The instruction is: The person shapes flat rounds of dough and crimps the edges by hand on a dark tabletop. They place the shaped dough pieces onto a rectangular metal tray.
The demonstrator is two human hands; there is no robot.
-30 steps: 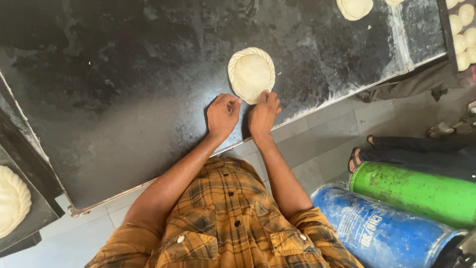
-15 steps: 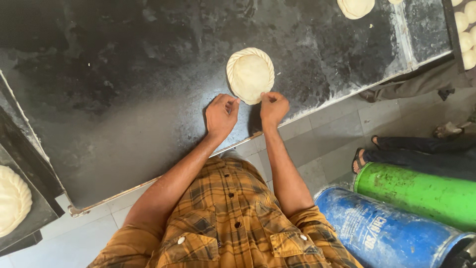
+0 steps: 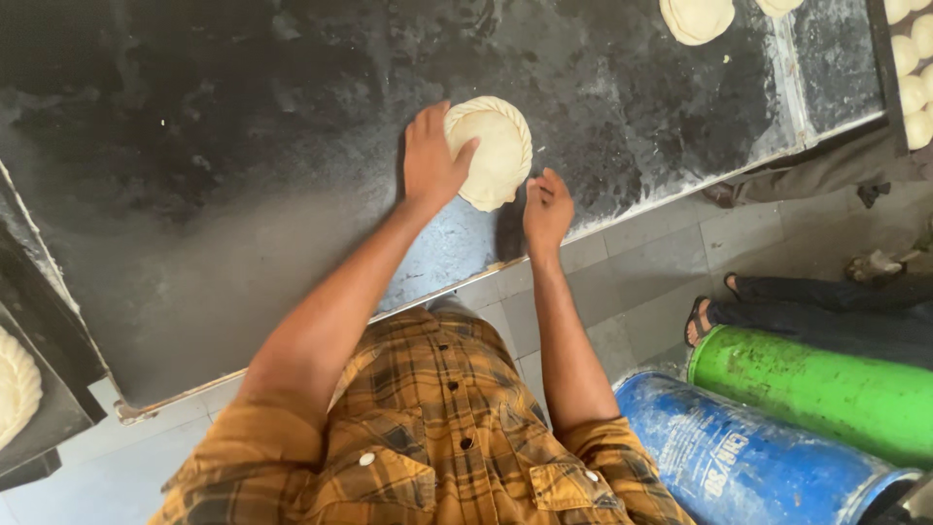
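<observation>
Two hands: both ours, bare, reaching from plaid orange-brown sleeves over the worktop.
Left hand [image 3: 431, 156]: we see it lying flat, fingers together and spread forward, palm down on the left edge of the dough disc [image 3: 494, 152]; it presses rather than clamps, nothing enclosed in it.
Right hand [image 3: 547, 206]: we see it just beside the lower right rim of the disc, fingers loosely curled, tips near the dough edge; we cannot tell whether they touch it. It holds nothing.
Dough disc: pale, round, flattened, with a twisted, rope-like border along its upper and right rim; it lies on the worktop between our two hands, near the front edge.
Worktop [image 3: 243, 194]: dark metal sheet, dusted with streaks of flour, a raised lip along the front.
Other dough, far side: a second flattened piece [image 3: 697, 17] at the top edge of the view, well apart from ours; a smaller bit just to its right, cut off by the frame.
Dough balls [image 3: 914, 92]: a row of small pale rounds in a tray at the upper right corner.
Left margin: part of another crimped disc [image 3: 15, 389] on a dark tray, lower than the worktop.
Floor: grey tiles; a green cylinder [image 3: 816, 389] and a blue cylinder [image 3: 739, 462] lying side by side, touching.
Another person: a sandalled foot [image 3: 702, 321] and dark trouser leg beside the green cylinder.
</observation>
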